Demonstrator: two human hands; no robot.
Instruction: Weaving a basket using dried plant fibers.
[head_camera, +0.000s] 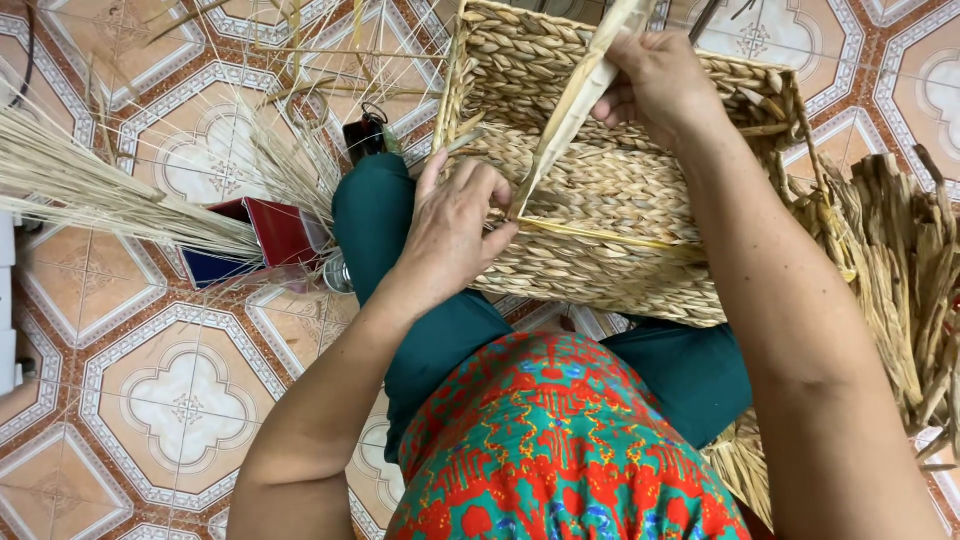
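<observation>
Head view: right hand (655, 75) grips pale strip (570, 110), long axis diag. down-left into basket (600, 200).

Only package-type thing I can spot is a small box (262, 238) lying on the tiled floor (180, 400), out toward the left side, just left of the person's knee. It's rectangular and glossy, with dark red panels on top and a dark blue side facing down-left, and it seems to be open. Pale dried straw stalks (90, 180) lie partly across it. No labels, signs or screens in view that I can make out.
</observation>
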